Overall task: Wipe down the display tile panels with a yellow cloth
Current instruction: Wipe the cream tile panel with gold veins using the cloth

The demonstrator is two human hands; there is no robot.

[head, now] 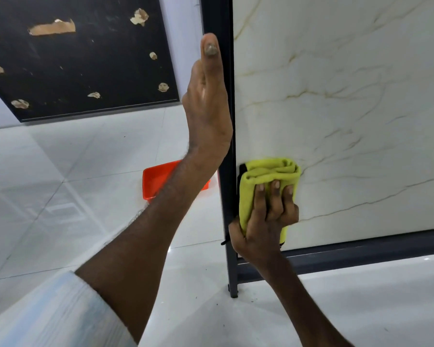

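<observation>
The right hand grasps the folded yellow cloth: fingers curl over its front and the thumb clamps its left edge, pressing the pad flat against the marble-look tile panel. The cloth sits at the panel's lower left corner, just beside the dark frame.

The left hand rests edge-on against the frame higher up, thumb straight along the upright. Its fingers are hidden behind the frame, so whether they hook round it cannot be told.

Handling, as a judgement: the cloth is soft, light and limp, so keep it folded and hold it across the full pad (a loose corner would trail). The glossy tile is probably slippery under the cloth, stiff and chip-prone at its edges; steady the stand by the frame, not the tile face.

An orange tray lies on the pale floor behind the left arm. A black panel stands beyond.
</observation>
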